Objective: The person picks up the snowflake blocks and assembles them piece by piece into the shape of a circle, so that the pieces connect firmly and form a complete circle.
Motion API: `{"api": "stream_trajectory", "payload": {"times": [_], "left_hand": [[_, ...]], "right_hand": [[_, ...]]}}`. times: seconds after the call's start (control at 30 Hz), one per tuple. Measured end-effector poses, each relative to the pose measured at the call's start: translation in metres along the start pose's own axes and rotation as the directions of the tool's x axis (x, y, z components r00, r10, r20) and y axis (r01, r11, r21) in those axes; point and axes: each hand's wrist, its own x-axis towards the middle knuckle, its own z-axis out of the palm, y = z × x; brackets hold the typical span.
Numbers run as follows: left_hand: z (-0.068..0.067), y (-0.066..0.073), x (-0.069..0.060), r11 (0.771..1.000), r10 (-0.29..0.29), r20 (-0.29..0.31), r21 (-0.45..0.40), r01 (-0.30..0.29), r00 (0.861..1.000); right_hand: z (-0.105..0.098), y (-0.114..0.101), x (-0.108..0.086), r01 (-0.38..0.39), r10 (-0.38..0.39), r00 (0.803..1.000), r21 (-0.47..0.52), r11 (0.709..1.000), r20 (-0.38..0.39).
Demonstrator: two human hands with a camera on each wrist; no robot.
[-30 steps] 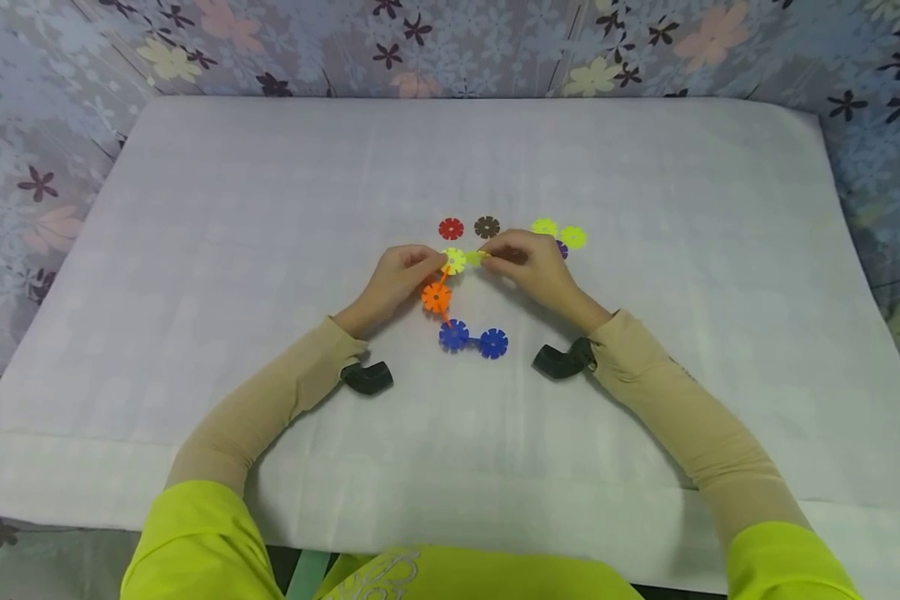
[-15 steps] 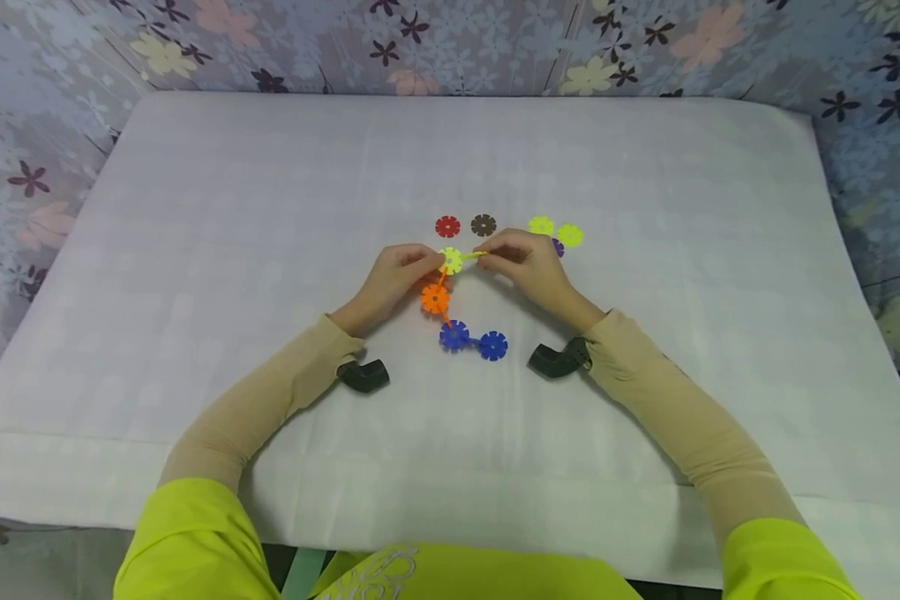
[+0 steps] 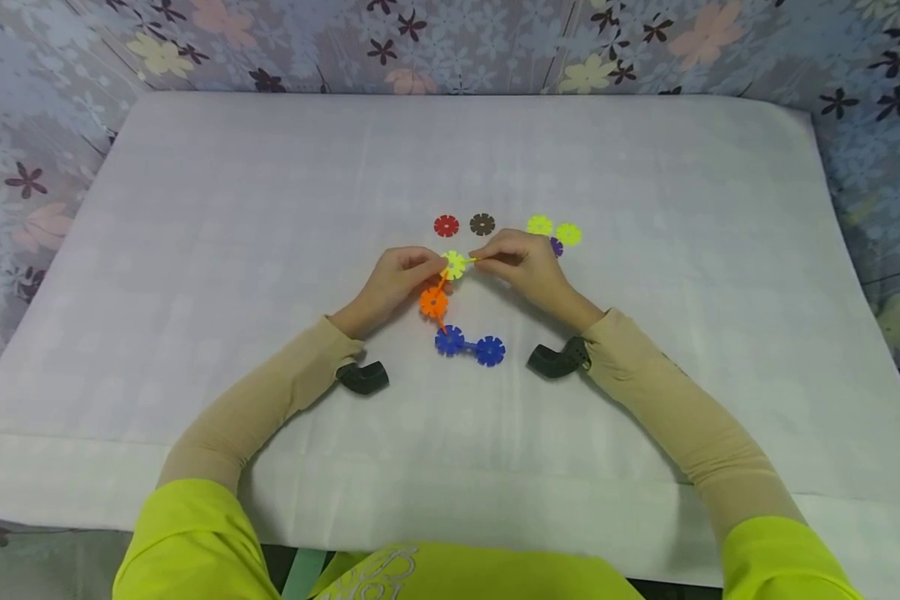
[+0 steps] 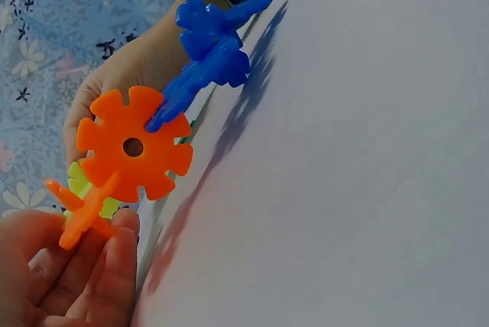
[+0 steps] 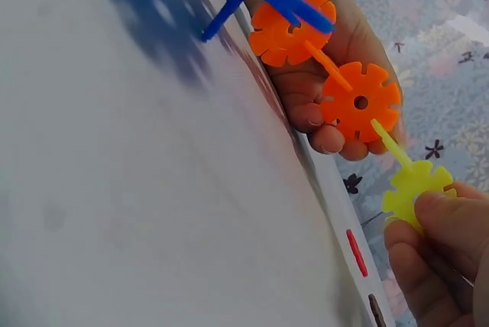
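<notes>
A chain of notched plastic connector discs hangs between the hands in the head view: a yellow disc [image 3: 455, 265], orange discs [image 3: 433, 302] and blue discs [image 3: 490, 351] slotted edge to face. My left hand [image 3: 399, 279] holds the chain near its upper end; the left wrist view shows thumb and fingers round an orange disc [image 4: 85, 212]. With thumb and fingers my right hand [image 3: 527, 260] pinches a yellow disc [image 5: 419, 193]. In the right wrist view a second yellow piece, edge-on, joins that disc to an orange disc [image 5: 361, 102]. The fingers hide part of the gripped discs.
Beyond the hands lie a red disc [image 3: 446, 226] and a brown disc [image 3: 482, 224]. Further right are two loose yellow discs [image 3: 568, 235] and a purple disc [image 3: 557, 247], partly behind the right hand. A white cloth [image 3: 270, 183] covers the table.
The yellow disc in my right hand has turned from nearly flat to edge-on, and that hand sits slightly closer to the left. The blue end of the chain has swung slightly toward me.
</notes>
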Motion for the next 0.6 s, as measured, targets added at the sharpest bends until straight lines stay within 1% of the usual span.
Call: {"api": "stream_trajectory", "payload": {"times": [0.17,0.33,0.43,0.5,0.6], "left_hand": [[0.001,0.001,-0.001,1.000,-0.009,0.024,-0.024,0.009,1.000],[0.001,0.001,-0.004,1.000,-0.005,0.036,-0.007,0.005,0.999],[0.001,0.001,-0.004,1.000,0.003,0.041,-0.005,-0.003,0.999],[0.001,0.001,-0.004,1.000,0.004,0.043,-0.006,-0.004,0.999],[0.001,0.002,-0.002,1.000,-0.006,0.050,0.004,0.006,0.999]], "right_hand": [[0.001,-0.021,0.002,0.076,-0.075,0.997,-0.055,0.996,0.013],[0.002,-0.030,0.003,0.148,-0.141,0.988,-0.119,0.982,0.065],[0.003,-0.032,0.004,0.184,-0.174,0.982,-0.142,0.973,0.079],[0.003,-0.032,0.004,0.184,-0.176,0.982,-0.150,0.971,0.066],[0.004,-0.030,0.004,0.153,-0.151,0.988,-0.150,0.977,0.026]]}}
